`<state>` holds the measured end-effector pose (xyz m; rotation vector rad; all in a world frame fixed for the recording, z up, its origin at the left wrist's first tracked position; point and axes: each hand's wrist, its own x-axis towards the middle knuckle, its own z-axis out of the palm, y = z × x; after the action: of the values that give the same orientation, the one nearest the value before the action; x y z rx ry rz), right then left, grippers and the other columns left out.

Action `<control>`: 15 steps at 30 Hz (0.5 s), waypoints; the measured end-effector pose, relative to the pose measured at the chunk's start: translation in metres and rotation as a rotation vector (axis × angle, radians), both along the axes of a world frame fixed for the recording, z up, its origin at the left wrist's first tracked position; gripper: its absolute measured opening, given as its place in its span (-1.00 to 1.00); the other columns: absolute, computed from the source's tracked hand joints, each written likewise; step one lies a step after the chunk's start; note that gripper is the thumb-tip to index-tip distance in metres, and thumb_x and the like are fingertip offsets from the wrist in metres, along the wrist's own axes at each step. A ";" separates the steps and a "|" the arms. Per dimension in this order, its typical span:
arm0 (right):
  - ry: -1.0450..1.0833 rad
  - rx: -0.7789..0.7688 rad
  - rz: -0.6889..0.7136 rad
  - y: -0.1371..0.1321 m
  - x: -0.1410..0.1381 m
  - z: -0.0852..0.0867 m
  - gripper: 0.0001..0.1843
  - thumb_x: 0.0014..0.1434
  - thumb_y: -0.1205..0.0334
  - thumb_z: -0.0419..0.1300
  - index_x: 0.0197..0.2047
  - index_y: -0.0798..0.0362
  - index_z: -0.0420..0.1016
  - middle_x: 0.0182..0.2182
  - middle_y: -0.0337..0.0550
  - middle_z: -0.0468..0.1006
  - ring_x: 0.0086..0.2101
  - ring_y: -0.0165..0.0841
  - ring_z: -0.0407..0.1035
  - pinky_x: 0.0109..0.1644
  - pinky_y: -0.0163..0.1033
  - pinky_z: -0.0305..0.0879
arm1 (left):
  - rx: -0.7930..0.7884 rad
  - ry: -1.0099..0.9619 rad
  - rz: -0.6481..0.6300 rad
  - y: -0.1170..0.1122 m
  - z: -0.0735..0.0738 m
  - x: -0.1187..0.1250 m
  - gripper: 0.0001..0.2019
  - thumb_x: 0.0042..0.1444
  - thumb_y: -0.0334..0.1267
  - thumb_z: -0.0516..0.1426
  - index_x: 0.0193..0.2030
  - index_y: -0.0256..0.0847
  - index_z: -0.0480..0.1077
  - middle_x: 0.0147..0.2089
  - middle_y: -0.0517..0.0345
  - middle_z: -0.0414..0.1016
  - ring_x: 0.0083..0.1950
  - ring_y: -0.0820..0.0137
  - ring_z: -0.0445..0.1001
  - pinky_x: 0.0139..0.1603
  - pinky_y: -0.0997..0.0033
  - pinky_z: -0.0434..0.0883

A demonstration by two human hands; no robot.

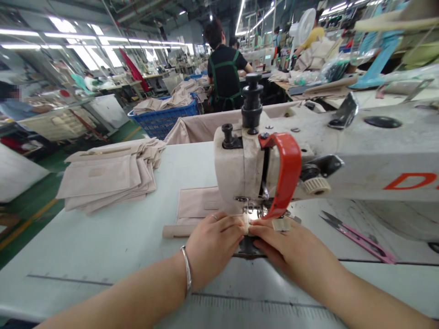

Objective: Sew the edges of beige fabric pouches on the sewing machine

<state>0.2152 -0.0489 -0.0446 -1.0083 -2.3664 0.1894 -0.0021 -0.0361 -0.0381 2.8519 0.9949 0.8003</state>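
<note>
Left hand (214, 240), right hand (284, 242) flat, fingertips meeting, pressing beige fabric piece (197, 203) down right under sewing machine (247, 169) head. Risk: fingers that close could get stitched; uneven push skews the cloth

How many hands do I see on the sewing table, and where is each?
2. The left hand, wearing a ring, rests on the beige fabric left of the presser foot; the right hand rests right of it, near the red guard. None seems hidden.

We note: fabric (199, 203) beige | machine (343, 151) off-white, guard (286, 176) red | snips (360, 237) pink | crate (164, 121) blue | table (103, 246) pale grey
</note>
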 end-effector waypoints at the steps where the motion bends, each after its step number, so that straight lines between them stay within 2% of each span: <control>1: 0.013 0.001 0.010 -0.001 -0.002 -0.003 -0.81 0.28 0.36 0.10 -0.07 0.03 0.47 -0.15 -0.09 0.55 -0.18 -0.21 0.40 -0.12 -0.11 0.38 | 0.007 0.014 -0.001 -0.001 0.000 0.001 -0.82 0.33 -0.36 0.01 -0.13 -0.25 0.44 -0.12 0.11 0.58 -0.09 0.36 0.53 -0.02 0.30 0.45; 6: 0.035 0.013 -0.020 0.000 -0.005 -0.010 -0.84 0.30 0.35 0.10 -0.13 0.00 0.49 -0.18 -0.13 0.58 -0.21 -0.20 0.43 -0.15 -0.10 0.41 | -0.018 0.050 0.005 0.004 -0.001 0.000 -0.81 0.33 -0.37 0.01 -0.15 -0.23 0.46 -0.11 0.11 0.58 -0.09 0.35 0.52 -0.01 0.30 0.44; 11: -0.020 0.045 -0.050 0.007 -0.006 -0.010 -0.82 0.32 0.33 0.06 -0.12 0.03 0.49 -0.19 -0.09 0.58 -0.24 -0.16 0.44 -0.19 -0.05 0.44 | 0.021 -0.019 0.031 0.015 -0.003 0.004 -0.84 0.28 -0.38 0.07 -0.25 -0.24 0.48 -0.18 0.11 0.59 -0.20 0.34 0.51 -0.10 0.31 0.44; 15: -0.028 0.031 -0.062 0.013 -0.005 -0.015 -0.79 0.30 0.35 0.07 -0.06 0.04 0.48 -0.12 -0.07 0.57 -0.16 -0.14 0.44 -0.10 -0.01 0.44 | -0.005 -0.053 0.069 0.022 -0.003 0.007 -0.87 0.24 -0.40 0.11 -0.30 -0.22 0.47 -0.26 0.15 0.60 -0.21 0.35 0.52 -0.07 0.33 0.43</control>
<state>0.2102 -0.0362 -0.0594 -1.0740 -2.3523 0.1153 0.0048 -0.0138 -0.0412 2.7904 1.0924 0.8716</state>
